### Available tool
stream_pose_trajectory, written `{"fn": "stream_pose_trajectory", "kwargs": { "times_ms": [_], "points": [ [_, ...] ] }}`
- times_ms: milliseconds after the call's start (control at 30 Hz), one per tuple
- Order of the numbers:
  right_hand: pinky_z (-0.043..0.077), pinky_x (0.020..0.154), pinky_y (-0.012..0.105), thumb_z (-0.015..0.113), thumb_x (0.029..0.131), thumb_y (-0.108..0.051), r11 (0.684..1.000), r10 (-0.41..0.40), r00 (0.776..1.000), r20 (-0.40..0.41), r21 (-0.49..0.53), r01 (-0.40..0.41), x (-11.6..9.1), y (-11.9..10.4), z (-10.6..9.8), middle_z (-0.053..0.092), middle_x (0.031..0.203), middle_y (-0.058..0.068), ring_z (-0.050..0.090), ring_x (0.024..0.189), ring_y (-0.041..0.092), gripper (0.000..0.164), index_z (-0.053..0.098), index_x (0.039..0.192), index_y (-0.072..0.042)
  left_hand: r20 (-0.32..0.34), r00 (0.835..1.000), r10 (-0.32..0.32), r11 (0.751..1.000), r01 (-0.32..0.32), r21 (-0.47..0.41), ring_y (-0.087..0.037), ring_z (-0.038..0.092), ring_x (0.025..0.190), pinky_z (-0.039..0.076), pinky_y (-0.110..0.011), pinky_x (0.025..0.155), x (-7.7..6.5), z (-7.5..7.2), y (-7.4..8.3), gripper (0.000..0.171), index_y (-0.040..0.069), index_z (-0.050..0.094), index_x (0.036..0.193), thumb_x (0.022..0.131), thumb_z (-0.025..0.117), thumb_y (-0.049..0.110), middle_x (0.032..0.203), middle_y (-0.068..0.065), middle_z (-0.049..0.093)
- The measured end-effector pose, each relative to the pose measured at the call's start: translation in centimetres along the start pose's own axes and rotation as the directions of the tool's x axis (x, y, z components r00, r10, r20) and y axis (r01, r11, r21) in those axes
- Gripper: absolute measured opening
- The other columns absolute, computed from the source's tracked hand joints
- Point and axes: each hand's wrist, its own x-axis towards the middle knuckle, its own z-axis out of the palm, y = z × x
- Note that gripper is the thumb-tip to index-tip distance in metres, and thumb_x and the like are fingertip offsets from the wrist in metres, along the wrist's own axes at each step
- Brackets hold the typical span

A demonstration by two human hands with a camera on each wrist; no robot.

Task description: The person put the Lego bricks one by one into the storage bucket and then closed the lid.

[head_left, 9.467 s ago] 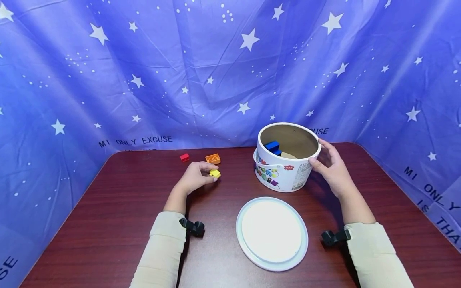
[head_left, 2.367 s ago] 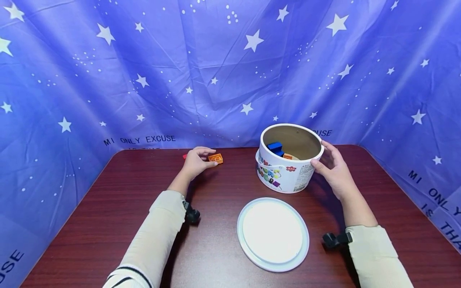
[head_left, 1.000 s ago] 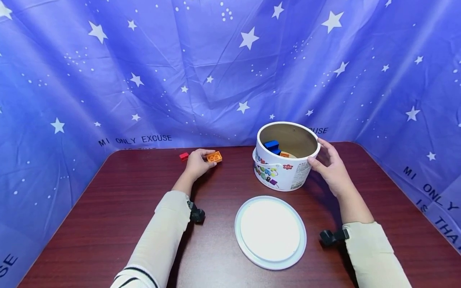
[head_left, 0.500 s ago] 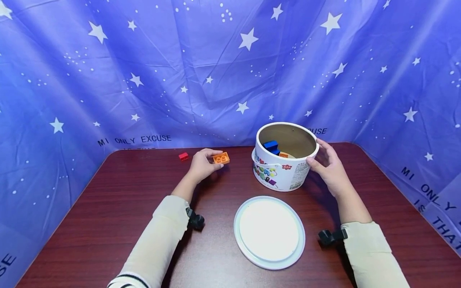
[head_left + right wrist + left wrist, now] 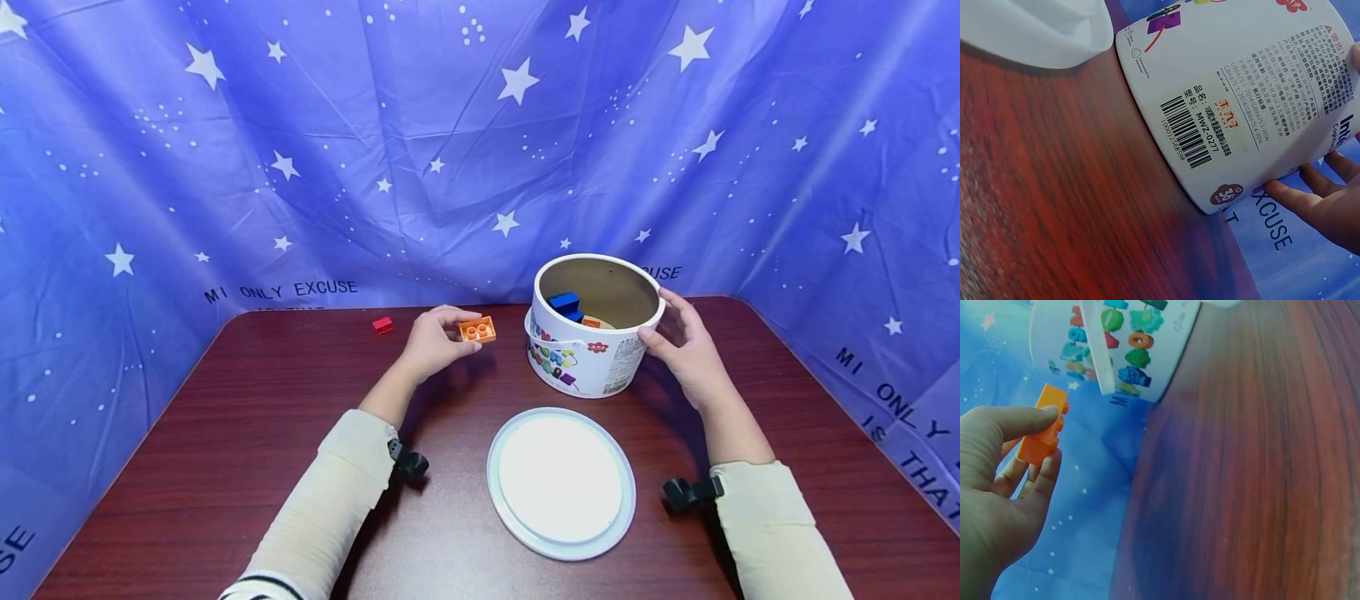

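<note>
My left hand [image 5: 435, 340] pinches an orange building block [image 5: 480, 330] between thumb and fingers, left of the bucket. Its hollow underside faces the head camera; in the left wrist view its studs point right. My right hand [image 5: 692, 354] grips the right side of a white printed bucket [image 5: 585, 371], thumb near the rim and fingers behind. Inside the open bucket lie blue blocks [image 5: 566, 304] and part of an orange piece [image 5: 591, 322]; the near wall hides the rest. A small red block [image 5: 382, 325] lies on the table, left of my left hand.
A round white lid [image 5: 561, 483] lies on the dark red wooden table [image 5: 225, 450] in front of the bucket. The bucket's white handle [image 5: 555, 343] hangs down its near side. A blue star-printed curtain [image 5: 420, 225] stands right behind the table.
The yellow block held earliest is out of sight, and an orange piece has appeared in the bucket. My left hand has since taken another orange block and carried it right, toward the bucket.
</note>
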Motion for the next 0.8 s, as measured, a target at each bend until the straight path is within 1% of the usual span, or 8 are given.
{"fn": "stream_pose_trajectory", "kwargs": {
  "times_ms": [133,267,467,700,800],
  "points": [
    [0.052,0.079,0.015,0.061,0.094,-0.003,1.000,0.003,1.000,0.001,-0.001,-0.003,0.0,0.0,0.0,0.034,0.141,0.026,0.040,0.124,0.032,0.069,0.025,0.152,-0.005,0.007,1.000,-0.001,1.000,0.001,-0.029,-0.021,0.067,0.082,0.057,-0.030,0.077,-0.1,0.2,0.7,0.043,0.002,0.074,0.110,0.069,0.083,-0.005,0.106,-0.012,0.065],
    [0.052,0.079,0.015,0.062,0.094,-0.003,1.000,0.008,1.000,-0.001,-0.007,-0.008,0.0,0.0,0.0,0.033,0.141,0.026,0.041,0.124,0.032,0.069,0.025,0.152,-0.006,0.020,1.000,0.009,0.999,-0.008,-0.032,-0.021,0.066,0.083,0.057,-0.029,0.077,-0.2,0.4,1.5,0.044,0.002,0.074,0.111,0.069,0.083,-0.005,0.106,-0.011,0.065],
    [0.051,0.079,0.015,0.062,0.094,-0.004,1.000,0.011,1.000,-0.002,-0.017,-0.011,-0.1,0.0,0.0,0.033,0.142,0.026,0.042,0.123,0.028,0.069,0.025,0.152,-0.006,0.032,0.999,0.034,0.999,-0.033,-0.023,-0.021,0.065,0.085,0.057,-0.029,0.078,-0.1,0.7,2.6,0.043,0.003,0.074,0.110,0.069,0.083,-0.005,0.107,-0.011,0.065],
    [0.051,0.079,0.015,0.062,0.094,-0.004,1.000,0.005,1.000,-0.007,-0.020,-0.005,-0.1,-0.1,0.0,0.033,0.142,0.026,0.041,0.123,0.031,0.069,0.026,0.152,-0.007,0.060,0.996,0.065,0.997,-0.063,-0.036,-0.021,0.065,0.087,0.058,-0.034,0.080,0.2,1.0,4.1,0.042,0.003,0.074,0.111,0.071,0.084,-0.002,0.107,-0.010,0.064],
    [0.052,0.079,0.015,0.062,0.094,-0.004,1.000,0.005,1.000,-0.007,-0.019,-0.005,-0.1,-0.1,0.0,0.033,0.142,0.026,0.041,0.123,0.031,0.069,0.026,0.152,-0.007,0.066,0.995,0.079,0.996,-0.076,-0.045,-0.021,0.066,0.085,0.058,-0.033,0.079,0.4,1.1,4.7,0.042,0.003,0.074,0.111,0.071,0.084,-0.002,0.106,-0.010,0.064]
  ]
}}
